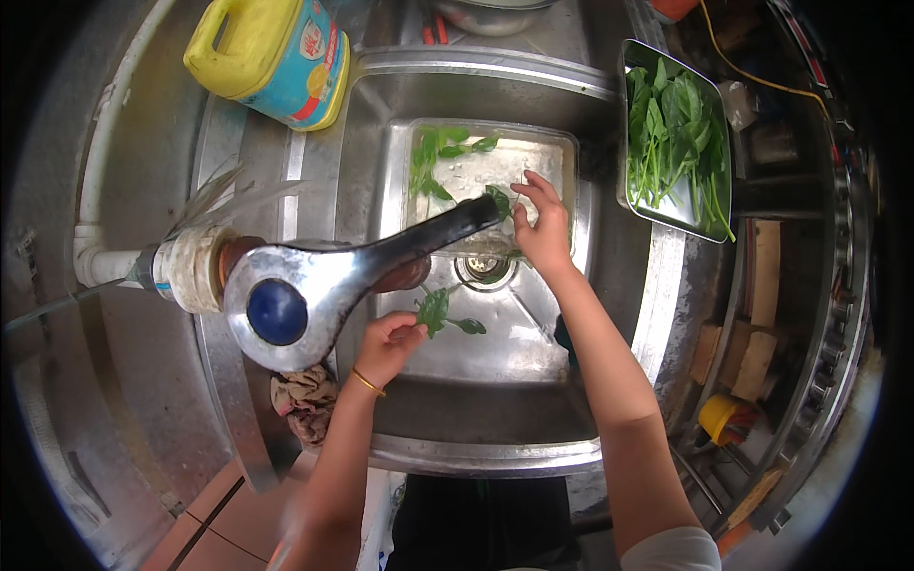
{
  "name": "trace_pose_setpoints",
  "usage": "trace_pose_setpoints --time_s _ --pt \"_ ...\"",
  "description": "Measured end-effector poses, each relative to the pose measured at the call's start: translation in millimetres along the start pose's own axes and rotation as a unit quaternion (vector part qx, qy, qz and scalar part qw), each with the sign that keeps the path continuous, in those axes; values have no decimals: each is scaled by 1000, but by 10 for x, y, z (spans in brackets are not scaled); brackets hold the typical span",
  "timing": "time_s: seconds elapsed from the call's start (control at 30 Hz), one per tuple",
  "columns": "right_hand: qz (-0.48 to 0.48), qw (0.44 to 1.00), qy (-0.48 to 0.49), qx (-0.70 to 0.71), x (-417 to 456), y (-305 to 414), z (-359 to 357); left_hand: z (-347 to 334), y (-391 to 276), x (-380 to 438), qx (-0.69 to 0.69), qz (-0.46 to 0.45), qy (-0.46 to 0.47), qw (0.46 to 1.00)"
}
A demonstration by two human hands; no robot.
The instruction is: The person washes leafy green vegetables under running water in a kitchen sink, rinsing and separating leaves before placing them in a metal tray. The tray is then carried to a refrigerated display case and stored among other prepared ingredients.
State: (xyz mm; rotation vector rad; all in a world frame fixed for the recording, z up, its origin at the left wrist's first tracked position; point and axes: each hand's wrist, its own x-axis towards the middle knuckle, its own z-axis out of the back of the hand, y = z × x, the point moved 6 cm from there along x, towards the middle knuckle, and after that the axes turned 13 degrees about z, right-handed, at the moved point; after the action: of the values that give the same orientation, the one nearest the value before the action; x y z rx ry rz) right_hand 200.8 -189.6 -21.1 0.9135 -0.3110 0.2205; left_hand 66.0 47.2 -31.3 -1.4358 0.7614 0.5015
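My left hand (391, 344), with a gold-coloured bangle at the wrist, pinches a leafy green sprig (433, 311) over the stainless steel sink (493, 360). Its leaves hang above the sink floor, left of the drain (486, 268). My right hand (545, 225) is over the near right part of a clear rectangular tub (577, 153) in the sink. Its fingers are spread beside a green leaf (498, 201), which the tap lever partly covers. More green sprigs (426, 160) lie along the tub's far left side.
A tap with a long metal lever (428, 232) reaches across the sink from the left. A metal tray (623, 128) of leafy greens (675, 132) rests on the right rim. At the back left stands a yellow jug (264, 64); a crumpled cloth (305, 403) lies near left.
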Motion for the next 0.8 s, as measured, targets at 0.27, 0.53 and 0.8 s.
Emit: trace_pose_setpoints --time_s 0.27,0.53,0.8 --pt "-92 965 -43 243 -25 306 -48 -189 -469 232 -131 9 -85 988" --pt "60 948 -68 305 447 1787 1014 -247 -354 185 -79 78 -80 991" --pt "158 963 102 192 696 2492 1353 -416 188 -570 -12 140 -8 990"
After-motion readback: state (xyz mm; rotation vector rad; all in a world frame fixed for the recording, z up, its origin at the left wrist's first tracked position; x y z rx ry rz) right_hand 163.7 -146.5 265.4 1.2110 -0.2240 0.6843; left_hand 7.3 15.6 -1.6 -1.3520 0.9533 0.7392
